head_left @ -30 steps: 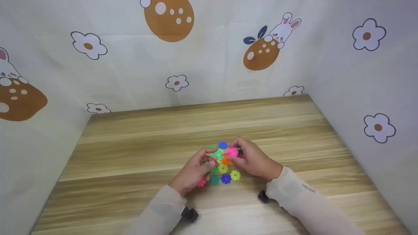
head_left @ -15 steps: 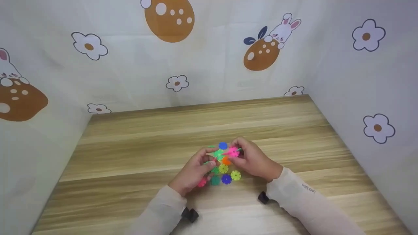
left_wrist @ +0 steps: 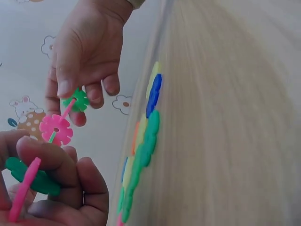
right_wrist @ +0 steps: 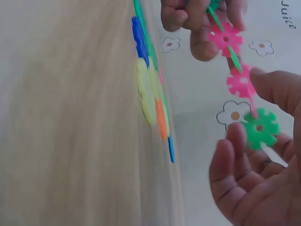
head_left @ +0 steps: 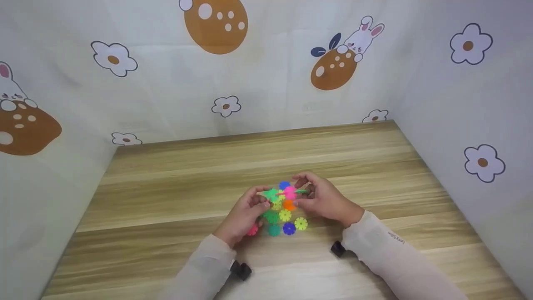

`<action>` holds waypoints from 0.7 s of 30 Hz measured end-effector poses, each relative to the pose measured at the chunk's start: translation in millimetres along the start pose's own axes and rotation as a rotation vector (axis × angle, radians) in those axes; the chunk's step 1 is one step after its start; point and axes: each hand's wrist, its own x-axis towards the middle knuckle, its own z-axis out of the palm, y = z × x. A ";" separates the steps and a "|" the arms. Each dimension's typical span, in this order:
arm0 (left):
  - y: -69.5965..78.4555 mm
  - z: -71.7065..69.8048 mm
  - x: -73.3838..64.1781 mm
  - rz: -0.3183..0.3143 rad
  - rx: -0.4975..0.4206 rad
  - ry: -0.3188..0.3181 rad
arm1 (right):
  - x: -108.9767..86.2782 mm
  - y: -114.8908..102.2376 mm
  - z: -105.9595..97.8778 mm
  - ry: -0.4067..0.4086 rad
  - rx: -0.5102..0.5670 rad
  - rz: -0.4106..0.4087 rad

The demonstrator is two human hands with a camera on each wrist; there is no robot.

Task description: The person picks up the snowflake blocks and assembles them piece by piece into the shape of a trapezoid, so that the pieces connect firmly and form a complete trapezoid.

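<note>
A short chain of interlocking plastic snowflake discs, green and pink, spans the gap between my hands above the table. My left hand [head_left: 243, 214] holds its left end; in the left wrist view a green disc [left_wrist: 35, 176] and a pink disc [left_wrist: 24, 190] seen edge-on lie among the curled fingers. At the other end, my right hand [head_left: 327, 200] has its thumb and fingers around a green disc [right_wrist: 259, 129]. Pink discs, one of them the pink disc [head_left: 290, 193] in the head view, sit between the hands. Part of the chain is hidden by the left fingers.
Loose discs lie flat on the wooden table [head_left: 187, 179] beneath the hands: a yellow disc [head_left: 301, 223], a dark blue disc [head_left: 289, 228], a red disc [head_left: 252, 229], an orange disc [head_left: 289, 204] and several others. Patterned cloth [head_left: 266, 75] walls the table at the back and sides.
The chain has shifted slightly left with my left hand and turned, so a green disc near the right hand shows edge-on. My right index finger has lifted away from the pink disc.
</note>
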 end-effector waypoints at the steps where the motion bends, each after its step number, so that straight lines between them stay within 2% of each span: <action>1: -0.7 -1.0 0.7 -0.001 -0.001 0.015 | 0.3 1.7 -2.7 -0.012 0.001 0.016; 5: -3.6 -4.4 2.3 -0.010 -0.002 0.064 | -0.1 8.4 -13.0 -0.082 -0.041 0.113; 8: -6.1 -6.2 3.3 -0.018 -0.002 0.077 | -1.9 11.0 -16.6 -0.195 -0.129 0.170; 11: -8.0 -6.9 4.1 -0.020 -0.001 0.077 | -5.0 9.2 -14.5 -0.324 -0.199 0.179; 13: -8.7 -7.1 4.8 -0.021 -0.003 0.075 | -7.2 5.7 -10.8 -0.381 -0.220 0.168; 16: -8.4 -7.2 5.3 -0.030 -0.005 0.079 | -10.0 1.3 -4.4 -0.414 -0.271 0.157; 21: -8.3 -8.6 5.4 -0.039 0.023 0.079 | -10.8 -2.9 1.0 -0.399 -0.332 0.157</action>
